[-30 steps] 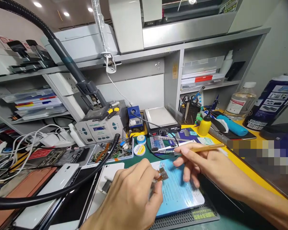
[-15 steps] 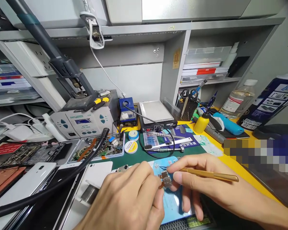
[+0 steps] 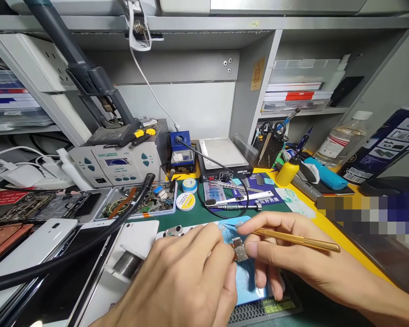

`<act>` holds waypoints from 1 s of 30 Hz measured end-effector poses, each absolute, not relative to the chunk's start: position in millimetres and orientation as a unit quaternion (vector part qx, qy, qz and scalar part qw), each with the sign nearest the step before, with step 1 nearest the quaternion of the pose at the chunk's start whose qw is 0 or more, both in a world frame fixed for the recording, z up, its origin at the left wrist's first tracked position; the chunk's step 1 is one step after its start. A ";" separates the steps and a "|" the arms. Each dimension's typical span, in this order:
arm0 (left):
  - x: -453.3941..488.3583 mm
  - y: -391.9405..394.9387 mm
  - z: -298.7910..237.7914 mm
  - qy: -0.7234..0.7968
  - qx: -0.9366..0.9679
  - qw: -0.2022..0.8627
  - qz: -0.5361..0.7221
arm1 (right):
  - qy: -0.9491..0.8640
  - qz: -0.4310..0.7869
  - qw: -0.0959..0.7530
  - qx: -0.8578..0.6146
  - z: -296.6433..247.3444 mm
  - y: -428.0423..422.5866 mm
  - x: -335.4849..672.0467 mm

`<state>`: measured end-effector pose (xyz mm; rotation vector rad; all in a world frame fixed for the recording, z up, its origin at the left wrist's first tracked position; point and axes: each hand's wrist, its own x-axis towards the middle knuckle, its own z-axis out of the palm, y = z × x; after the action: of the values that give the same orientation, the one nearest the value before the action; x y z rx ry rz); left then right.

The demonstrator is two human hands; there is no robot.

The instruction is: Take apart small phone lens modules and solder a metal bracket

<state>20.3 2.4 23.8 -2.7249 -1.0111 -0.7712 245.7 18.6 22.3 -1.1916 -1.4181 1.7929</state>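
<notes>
My left hand [image 3: 191,272] is closed, its fingertips pinching a small silver-and-brown electronic module [image 3: 239,250] with a flex strip that looks like a phone camera part. In my right hand [image 3: 286,247] lies a slim gold-handled tool [image 3: 296,240], held like a pen; its thin dark tip points left, just beyond the module. Fingers of the right hand also come up against the module's right side. Under both hands is a light blue sheet [image 3: 247,290] resting on a dark honeycomb-patterned mat [image 3: 248,313]. My left palm and the gripping fingertips are hidden.
A white phone back [image 3: 139,231], a solder spool [image 3: 127,264] and a black hose [image 3: 98,245] are on the left. Behind are a parts tray [image 3: 150,213], two round tins [image 3: 186,201], a white brush [image 3: 238,199] and a hot plate [image 3: 225,154]. A yellow bottle [image 3: 287,172] stands right.
The camera view has shifted slightly. Both hands keep their grips; the module has turned a little, showing more of its flat silver face, and my right thumb sits closer against it.
</notes>
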 end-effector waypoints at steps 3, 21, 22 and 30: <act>20.2 3.7 22.9 -0.338 -0.901 0.065 -0.266 | -0.527 0.669 0.275 -0.445 20.9 19.2 245.2; 16.4 2.5 18.6 -0.345 -0.900 0.030 -0.264 | -0.531 0.657 0.281 -0.456 21.5 16.5 244.5; 15.8 2.2 18.6 -0.346 -0.901 0.028 -0.261 | -0.531 0.657 0.282 -0.455 21.7 16.4 244.3; 15.8 1.3 19.3 -0.343 -0.901 0.029 -0.264 | -0.526 0.661 0.287 -0.451 18.2 17.6 244.6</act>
<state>15.8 1.3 19.3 -2.7795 -1.0583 -0.8160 244.6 17.6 18.2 -1.2057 -1.4055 1.7660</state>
